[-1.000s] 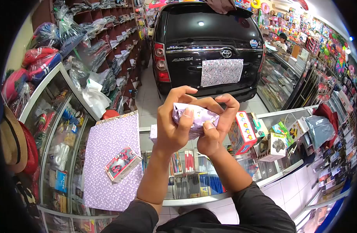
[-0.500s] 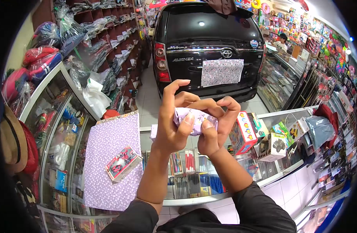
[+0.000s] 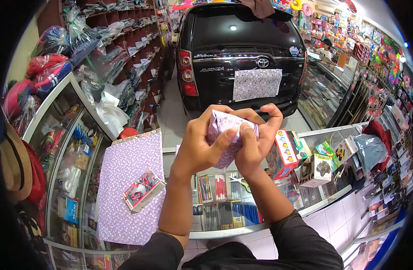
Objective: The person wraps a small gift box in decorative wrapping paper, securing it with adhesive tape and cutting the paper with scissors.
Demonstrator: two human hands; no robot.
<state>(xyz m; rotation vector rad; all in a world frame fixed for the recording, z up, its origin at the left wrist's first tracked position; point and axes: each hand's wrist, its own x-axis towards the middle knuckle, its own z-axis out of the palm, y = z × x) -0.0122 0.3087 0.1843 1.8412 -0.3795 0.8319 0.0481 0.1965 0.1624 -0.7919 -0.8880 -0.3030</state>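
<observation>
A small package in purple floral paper is held up between both hands above the glass counter. My left hand wraps round its left side, thumb on the front face. From the right, my right hand grips it, with its thumb beside the left thumb and one finger raised. Below left, a sheet of the same purple floral paper lies flat with a boxed toy on it. Scissors with green handles lie on the counter behind my right forearm.
Several toy boxes stand on the right part of the glass counter. A black car is parked beyond it. A person is at the far right. Bagged goods fill shelves at the left.
The package has been turned and lifted slightly, showing more of its front and lower side. My left fingers have folded down round it. The scissors have come into view.
</observation>
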